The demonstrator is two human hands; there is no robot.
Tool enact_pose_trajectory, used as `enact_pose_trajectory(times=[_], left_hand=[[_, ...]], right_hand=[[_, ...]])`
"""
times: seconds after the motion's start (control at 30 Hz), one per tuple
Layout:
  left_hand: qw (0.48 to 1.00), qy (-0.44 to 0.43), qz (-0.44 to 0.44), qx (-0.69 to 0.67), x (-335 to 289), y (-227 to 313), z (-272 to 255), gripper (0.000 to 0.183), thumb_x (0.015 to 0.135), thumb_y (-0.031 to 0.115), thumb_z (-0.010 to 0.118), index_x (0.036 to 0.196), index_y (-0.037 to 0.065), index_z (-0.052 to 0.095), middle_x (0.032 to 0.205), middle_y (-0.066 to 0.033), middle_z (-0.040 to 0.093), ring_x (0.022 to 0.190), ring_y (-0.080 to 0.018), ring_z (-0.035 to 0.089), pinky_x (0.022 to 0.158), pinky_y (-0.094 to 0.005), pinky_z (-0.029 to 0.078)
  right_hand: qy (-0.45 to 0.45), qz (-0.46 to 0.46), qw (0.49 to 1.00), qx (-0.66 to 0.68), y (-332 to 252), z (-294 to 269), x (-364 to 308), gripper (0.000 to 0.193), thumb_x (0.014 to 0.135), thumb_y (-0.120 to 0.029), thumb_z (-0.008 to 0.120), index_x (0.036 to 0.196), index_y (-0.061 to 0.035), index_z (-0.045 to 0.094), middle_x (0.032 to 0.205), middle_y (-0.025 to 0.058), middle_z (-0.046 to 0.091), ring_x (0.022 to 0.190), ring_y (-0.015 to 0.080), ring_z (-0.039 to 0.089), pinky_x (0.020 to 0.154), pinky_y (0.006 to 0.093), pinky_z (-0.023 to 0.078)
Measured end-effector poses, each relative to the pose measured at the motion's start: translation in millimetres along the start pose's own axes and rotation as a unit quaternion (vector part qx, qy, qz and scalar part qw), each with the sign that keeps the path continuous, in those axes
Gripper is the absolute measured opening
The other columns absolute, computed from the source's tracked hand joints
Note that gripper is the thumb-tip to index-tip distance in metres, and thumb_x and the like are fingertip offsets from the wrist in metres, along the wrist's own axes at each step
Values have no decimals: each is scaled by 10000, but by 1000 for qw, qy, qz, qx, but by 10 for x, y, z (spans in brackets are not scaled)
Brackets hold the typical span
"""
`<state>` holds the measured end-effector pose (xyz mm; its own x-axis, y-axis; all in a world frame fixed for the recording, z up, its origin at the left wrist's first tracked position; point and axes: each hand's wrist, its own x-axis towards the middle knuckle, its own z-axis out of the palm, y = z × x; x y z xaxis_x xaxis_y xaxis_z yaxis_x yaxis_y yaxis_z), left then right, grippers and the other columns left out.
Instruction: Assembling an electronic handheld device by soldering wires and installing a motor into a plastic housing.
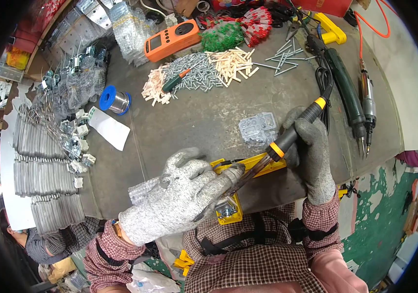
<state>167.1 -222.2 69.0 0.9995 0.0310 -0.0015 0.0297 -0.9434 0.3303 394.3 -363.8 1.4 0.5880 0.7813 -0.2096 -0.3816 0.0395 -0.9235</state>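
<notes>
My right hand (pixel 312 146), in a grey work glove, grips a soldering iron (pixel 294 132) by its black handle with orange bands. The iron slants down to the left. Its metal shaft crosses over a yellow plastic housing (pixel 267 165) near the table's front edge. My left hand (pixel 182 190), in a speckled grey glove, holds that housing, fingers pressed on it close to the iron's shaft. A small metal part (pixel 226 209) sits in the housing's lower end. The iron's tip is hard to make out beside my left fingers.
A clear plastic tray (pixel 258 128) lies just beyond the housing. A solder spool (pixel 116 101) stands to the left, near stacked grey metal strips (pixel 45 177). Piled screws (pixel 196 73) and an orange meter (pixel 172 40) lie farther back. Two electric screwdrivers (pixel 344 90) rest at right.
</notes>
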Motion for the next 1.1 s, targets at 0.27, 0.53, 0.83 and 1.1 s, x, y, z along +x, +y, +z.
enact_pose_trajectory(times=[0.27,0.53,0.83,1.1], left_hand=[[1000,3,15,15,27,58,-43,541,816,129,623,1353,68,604,868,-38,643,916,-215,638,1043,-460,417],[999,10,9,43,-10,20,49,583,735,229,803,1281,83,662,869,-16,636,924,-239,608,1065,-507,395],[999,19,18,32,21,37,48,542,745,196,793,1261,85,670,833,-14,634,907,-238,617,1038,-484,418],[998,8,13,54,0,64,48,552,747,230,804,1264,90,669,859,-14,651,933,-236,627,1036,-483,415]], right_hand=[[5,-23,999,45,12,-56,-13,243,907,-256,565,981,-26,584,718,23,558,592,78,553,518,204,443],[-4,-17,1000,11,8,-7,-29,236,905,-259,590,974,-33,580,727,15,549,596,74,550,518,205,451],[-10,-27,1000,2,-5,-19,-27,228,917,-248,596,1000,-36,578,716,9,556,509,53,515,436,178,411],[5,-25,999,40,2,-6,-35,233,926,-247,564,1000,-26,569,682,24,560,472,70,523,413,183,406]])
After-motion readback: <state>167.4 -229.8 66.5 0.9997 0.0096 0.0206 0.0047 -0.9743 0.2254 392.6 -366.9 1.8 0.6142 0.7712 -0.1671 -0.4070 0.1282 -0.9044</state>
